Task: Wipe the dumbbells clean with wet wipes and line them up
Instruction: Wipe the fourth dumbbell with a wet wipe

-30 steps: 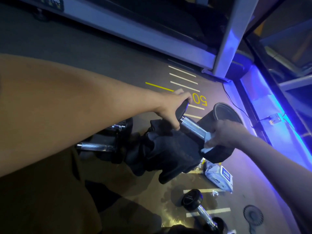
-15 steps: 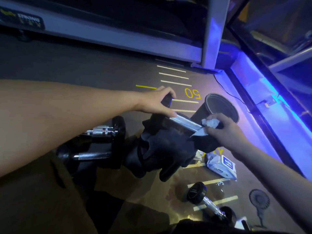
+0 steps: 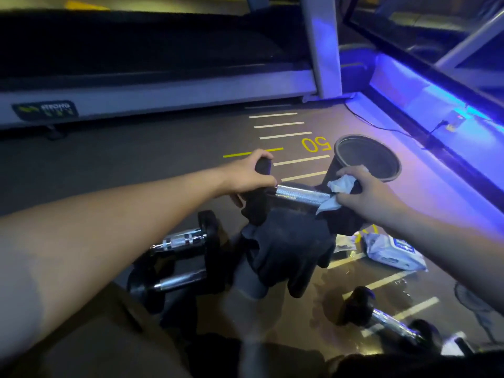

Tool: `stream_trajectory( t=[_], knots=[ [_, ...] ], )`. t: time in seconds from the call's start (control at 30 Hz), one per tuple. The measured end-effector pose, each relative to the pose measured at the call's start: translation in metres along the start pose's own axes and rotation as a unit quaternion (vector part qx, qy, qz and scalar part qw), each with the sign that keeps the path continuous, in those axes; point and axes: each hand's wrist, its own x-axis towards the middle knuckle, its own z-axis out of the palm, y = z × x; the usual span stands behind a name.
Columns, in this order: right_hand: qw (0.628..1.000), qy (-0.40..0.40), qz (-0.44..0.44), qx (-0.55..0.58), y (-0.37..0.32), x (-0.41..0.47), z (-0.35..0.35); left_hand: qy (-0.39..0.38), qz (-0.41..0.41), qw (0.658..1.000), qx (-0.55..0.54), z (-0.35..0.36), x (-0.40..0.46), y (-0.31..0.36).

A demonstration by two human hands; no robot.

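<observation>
Nearest me on the floor (image 3: 163, 170), a small dumbbell (image 3: 387, 320) lies to my right on a wet-looking patch, and two more dumbbells (image 3: 180, 257) sit to my left, one above the other, chrome handles showing between black ends. A little farther right lies the soft pack of wipes (image 3: 392, 252); I cannot tell how full it is. Above a dark bundle of cloth (image 3: 289, 249) I hold the dumbbell being cleaned (image 3: 300, 193): my left hand (image 3: 245, 177) is closed around its black end, and my right hand (image 3: 365, 192) pinches a crumpled white wipe (image 3: 338, 189) against the other end of the ridged metal handle. I judge this one heavy and rigid, its damp chrome likely slippery, so the rubbery ends are the safer hold. The wipe is limp and tears easily. Beyond my right hand stands a dark bin (image 3: 392, 170); I see nothing clearly inside it. Farthest off runs the treadmill (image 3: 163, 96).
</observation>
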Motion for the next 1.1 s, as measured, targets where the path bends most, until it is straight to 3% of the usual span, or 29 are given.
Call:
stream_trajectory(
  t=[0.37,0.57,0.8,1.1],
  knots=[
    [0.998,-0.047,0.021,0.041,-0.002,-0.002,-0.006,0.004,-0.003,0.999,0.051,-0.002,0.007,0.013],
    [1.000,0.011,-0.015,0.015,0.000,-0.010,0.005,0.073,0.038,0.993,0.087,0.005,-0.001,0.004],
    [0.995,0.039,-0.092,-0.011,-0.011,-0.014,0.016,0.122,0.019,0.990,0.062,0.009,-0.012,-0.018],
    [0.981,0.049,-0.188,-0.002,-0.089,0.023,0.054,0.227,0.024,0.973,0.045,-0.070,-0.028,-0.054]
  ],
)
